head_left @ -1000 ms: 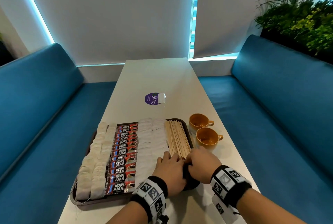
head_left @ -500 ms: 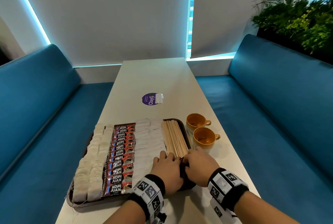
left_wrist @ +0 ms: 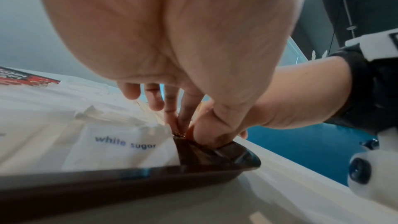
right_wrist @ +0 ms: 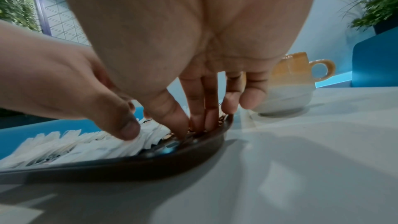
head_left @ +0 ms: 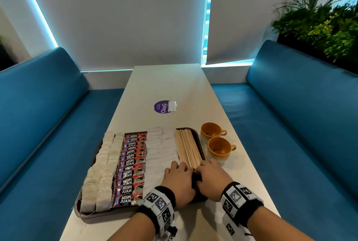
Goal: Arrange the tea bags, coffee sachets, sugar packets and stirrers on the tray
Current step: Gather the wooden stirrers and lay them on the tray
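We record a white table carrying a dark tray, which holds rows running front to back: tea bags, coffee sachets, sugar packets and, at the right, the stirrers, long axis pointing away from the person. The left hand and right hand lie palm-down, side by side, at the bundle's near end; straight, close-set fingertips press on the stirrer ends, with nothing pinched. Two cups stand just beside the tray.
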